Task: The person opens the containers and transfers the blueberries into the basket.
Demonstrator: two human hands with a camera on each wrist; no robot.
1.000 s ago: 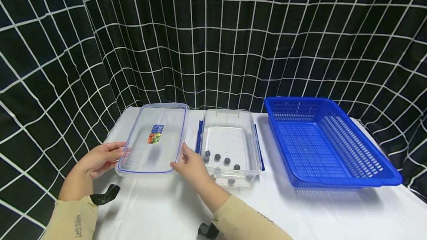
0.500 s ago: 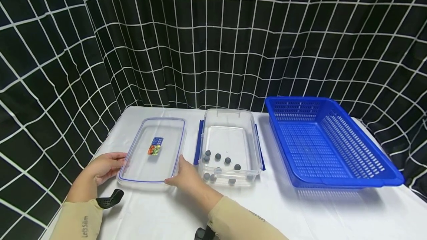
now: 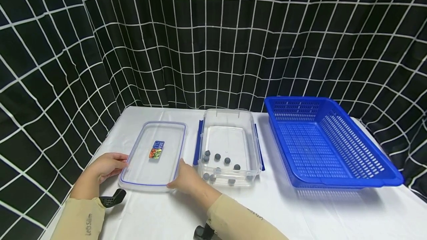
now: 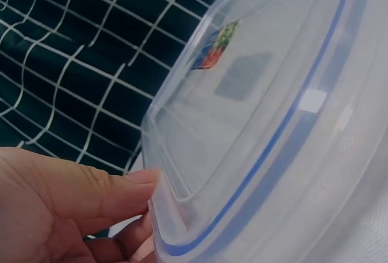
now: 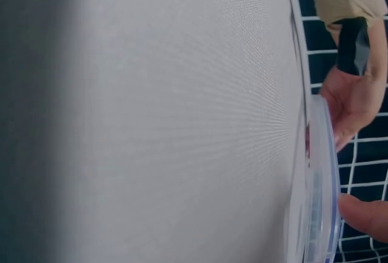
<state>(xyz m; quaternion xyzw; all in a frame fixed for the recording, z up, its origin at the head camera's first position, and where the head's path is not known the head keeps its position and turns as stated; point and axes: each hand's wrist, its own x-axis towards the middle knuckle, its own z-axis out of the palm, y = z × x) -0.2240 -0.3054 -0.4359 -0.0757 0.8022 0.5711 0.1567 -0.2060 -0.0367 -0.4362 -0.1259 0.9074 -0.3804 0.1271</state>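
A clear plastic lid (image 3: 146, 171) with a blue seal line and a bright sticker lies low over the left part of the white table. My left hand (image 3: 108, 166) pinches its left edge, thumb above and fingers beneath, as the left wrist view shows. At the near right corner, my right hand (image 3: 186, 177) grips the lid, its thumb (image 5: 357, 211) against the rim and its other fingers hidden. Right of that hand stands an open clear plastic box (image 3: 230, 116) with blue side latches. Several small dark balls (image 3: 227, 160) sit in its near half.
A large blue plastic basket (image 3: 347, 182) with slotted walls stands at the right of the white table (image 3: 160, 217). Black cloth with a white grid (image 3: 227, 40) hangs behind and along both sides. Black wrist mounts (image 3: 113, 198) stick out below the hands.
Both hands have brought the lid down and slightly toward me, to the table. Over the last half second it shifts only a little. Box and basket stay put.
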